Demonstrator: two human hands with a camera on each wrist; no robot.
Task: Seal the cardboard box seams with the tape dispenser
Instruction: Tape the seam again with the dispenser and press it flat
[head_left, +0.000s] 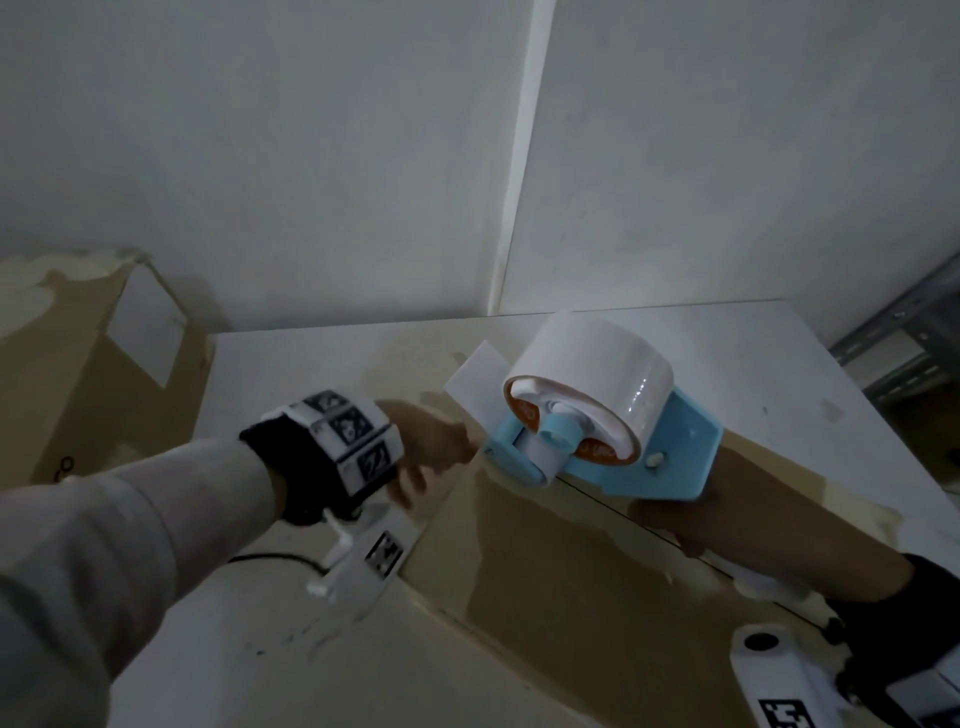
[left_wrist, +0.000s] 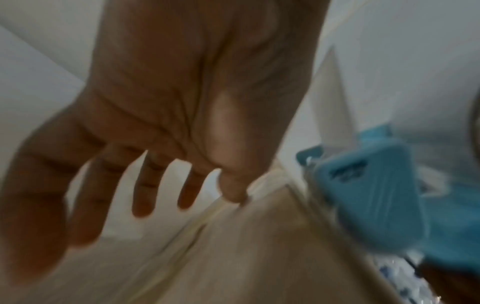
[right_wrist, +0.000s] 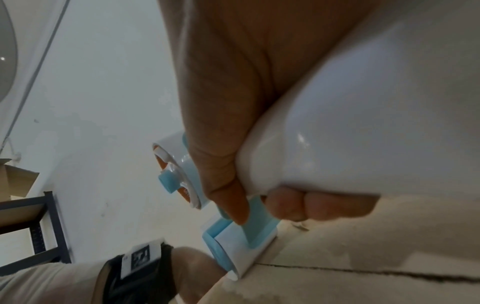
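Cardboard fills the lower half of our head view: the cardboard box lies on a white table set against pale walls, its top flaps meeting in a dark seam that runs under our right hand. A second cardboard box stands at the table's left edge, and we see a dark metal shelf off to the side in the right wrist view.

On top of the box sits the tape dispenser, its blue frame carrying a wide roll of pale tape. Its front roller touches the cardboard right at the near end of the seam, with the dispenser tilted forward.

Our right hand is wrapped around the dispenser's white handle, fingers curled under it and thumb pressed along the blue frame. Our left hand is spread, fingers apart and holding nothing, just beside the dispenser's front; its thumb tip touches the edge of the box.
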